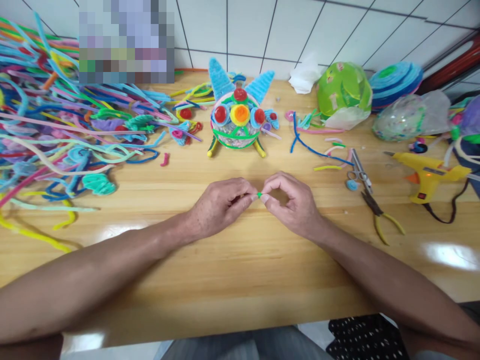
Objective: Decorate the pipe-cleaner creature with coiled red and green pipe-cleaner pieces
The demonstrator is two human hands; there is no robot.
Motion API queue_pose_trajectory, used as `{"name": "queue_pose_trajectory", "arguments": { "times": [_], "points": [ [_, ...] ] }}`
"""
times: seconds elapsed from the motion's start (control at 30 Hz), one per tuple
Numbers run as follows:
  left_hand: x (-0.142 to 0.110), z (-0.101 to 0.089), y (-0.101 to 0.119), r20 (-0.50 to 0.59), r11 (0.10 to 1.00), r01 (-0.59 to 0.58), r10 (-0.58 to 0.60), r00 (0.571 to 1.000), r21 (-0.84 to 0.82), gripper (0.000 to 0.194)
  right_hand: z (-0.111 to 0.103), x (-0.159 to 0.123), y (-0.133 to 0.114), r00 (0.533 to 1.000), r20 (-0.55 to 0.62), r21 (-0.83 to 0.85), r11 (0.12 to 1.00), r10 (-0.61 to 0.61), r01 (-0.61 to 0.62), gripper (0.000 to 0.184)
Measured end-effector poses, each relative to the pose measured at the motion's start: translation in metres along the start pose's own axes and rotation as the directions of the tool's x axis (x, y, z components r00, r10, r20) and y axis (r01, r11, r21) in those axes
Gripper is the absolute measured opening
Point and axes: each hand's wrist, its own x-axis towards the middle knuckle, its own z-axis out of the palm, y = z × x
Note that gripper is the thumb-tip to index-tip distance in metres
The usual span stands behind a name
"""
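Between my two hands, over the middle of the wooden table (pixel 225 270), is a small green piece of pipe cleaner (pixel 259 195). My left hand (pixel 225 205) pinches one end of it with thumb and forefinger. The other end sits in a pinch of my right hand (pixel 290 202). Most of the piece is hidden by the fingertips. Just beyond the hands stands a creature figure (pixel 238 132) made of pipe cleaners, with blue pointed ears, red and orange discs, a green band and short yellow-tipped legs.
Many loose pipe cleaners (pixel 75 130) are heaped at the left. On the right lie a yellow hot glue gun (pixel 427 172), pliers (pixel 378 215), scissors (pixel 359 175) and a blue pipe cleaner (pixel 318 150). A green wrapped ball (pixel 345 95) stands near the tiled wall (pixel 247 30).
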Motion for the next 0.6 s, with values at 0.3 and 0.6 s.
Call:
{"name": "queue_pose_trajectory", "arguments": {
  "times": [0.3, 0.6],
  "points": [
    [0.0004, 0.0004, -0.0009, 0.002, 1.000, 0.005, -0.005, 1.000, 0.003, 0.010, 0.0016, -0.0006, 0.0029, 1.000, -0.013, 0.002, 1.000, -0.011, 0.011, 0.012],
    [-0.0002, 0.0001, -0.0010, -0.002, 1.000, 0.018, -0.018, 1.000, -0.003, 0.010, 0.0000, 0.0000, 0.0000, 0.999, 0.007, 0.019, 0.999, 0.040, -0.040, 0.008]
  ]
}}
